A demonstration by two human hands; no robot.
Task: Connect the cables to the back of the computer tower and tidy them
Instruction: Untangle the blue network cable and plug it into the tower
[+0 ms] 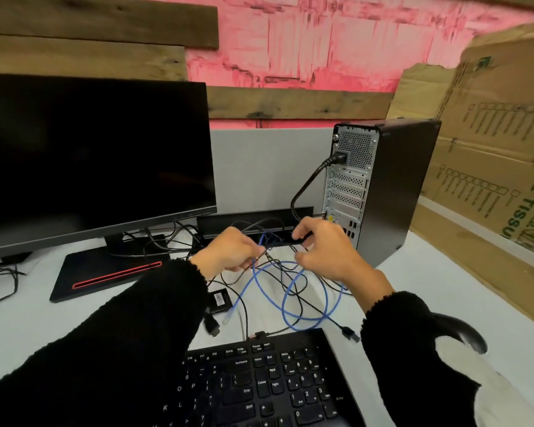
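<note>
Nearest the wearer: one black keyboard (259, 383), lower centre, its own thin lead leaving the top edge, and two black sleeves reaching forward over it. Beyond, on the white table (429, 288): one blue network cable (290, 291) lying in loose overlapping loops, one clear plug end resting near the keyboard's far edge; one black video-type plug (211, 326) lying free to the left of it; one small black plug (350, 332) free to the right; several thin black cables crossing the blue loops, their count not readable in the tangle. Above the tangle, two hands: left hand (232, 257), fingers narrowed in a pinch on thin strands, the blue cable among them; right hand (324, 251), fingers closed on a black cable near the tower's base. Step in hand, as judged: sorting and separating the leads ahead of plugging. The next move likely calls for freeing one lead from the knot, finding its plug end, and matching it to a port low on the rear panel. Farther back: one monitor (90, 155), screen dark, on one stand with a red stripe; one computer tower (383, 186), upright, rear panel facing left, with one thick black power cable (309, 186) already seated near its top. Farthest: one grey partition, cardboard at right, wooden planks on a pink wall.
</note>
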